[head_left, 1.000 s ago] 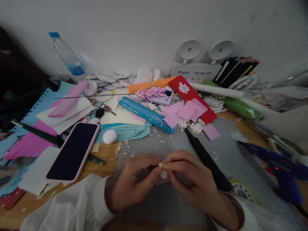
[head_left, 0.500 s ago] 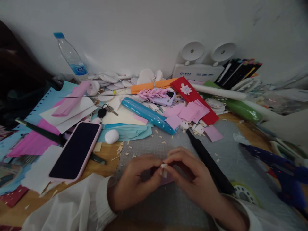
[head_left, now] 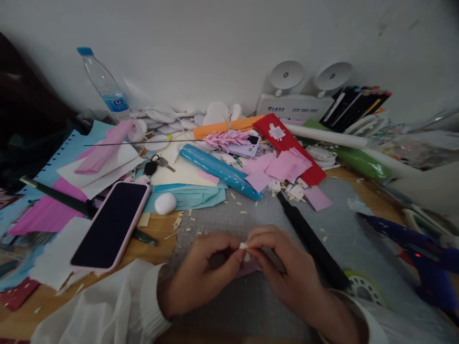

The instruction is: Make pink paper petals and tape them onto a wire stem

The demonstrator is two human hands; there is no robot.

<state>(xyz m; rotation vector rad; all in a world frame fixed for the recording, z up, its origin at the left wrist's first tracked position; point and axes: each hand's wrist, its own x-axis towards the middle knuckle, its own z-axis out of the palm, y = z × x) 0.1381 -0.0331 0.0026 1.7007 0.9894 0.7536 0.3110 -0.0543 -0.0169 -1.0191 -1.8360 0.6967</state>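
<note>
Both hands meet fingertip to fingertip above the grey cutting mat (head_left: 229, 220). My left hand (head_left: 210, 270) pinches a small white piece (head_left: 244, 246) between thumb and forefinger. From the other side, my right hand (head_left: 283, 258) closes its thumb and fingers on the same piece. It looks like paper or foam, but it is too small to tell. Under the fingers, a pink paper square (head_left: 249, 267) shows in part; the hands hide the rest.
A phone (head_left: 111, 224) and a white egg-shaped case (head_left: 165, 203) lie left. Pink paper squares (head_left: 287, 165), a blue roll (head_left: 220, 171) and keys (head_left: 163, 162) are behind. Rightward are a black pen-like tool (head_left: 311, 239), a tape roll (head_left: 364, 286) and a blue glue gun (head_left: 419, 253).
The right fingers have shifted slightly down and the white piece has turned a little between the fingertips. A red light on the glue gun looks brighter. The view has moved slightly.
</note>
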